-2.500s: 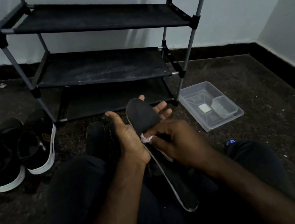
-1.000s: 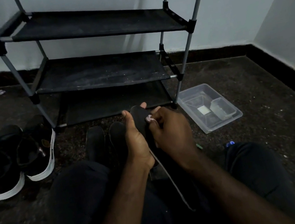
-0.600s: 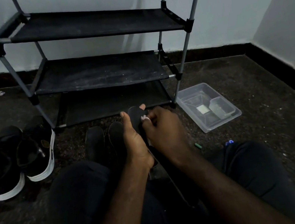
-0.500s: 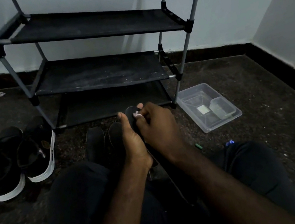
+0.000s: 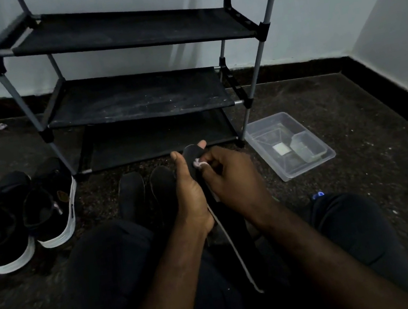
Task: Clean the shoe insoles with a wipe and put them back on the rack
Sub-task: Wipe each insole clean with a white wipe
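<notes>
**A:** Insole (image 5: 190,154) is turned edge-on to me, rack (image 5: 133,101) well beyond the grip. Left hand (image 5: 191,197) curls round its toe half; right hand (image 5: 231,176) pinches a balled-up wipe (image 5: 199,162) against the toe, just above that grip. What can go wrong?

**B:** Probably the heel end, tbh. It hangs free below the grip, so hard rubbing could bend it or twist it loose. And that wipe's tiny, so it might slip your pinch or skip the heel entirely.

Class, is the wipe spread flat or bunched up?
Bunched: the wipe is a small white wad the right hand pinches against the insole.
</notes>
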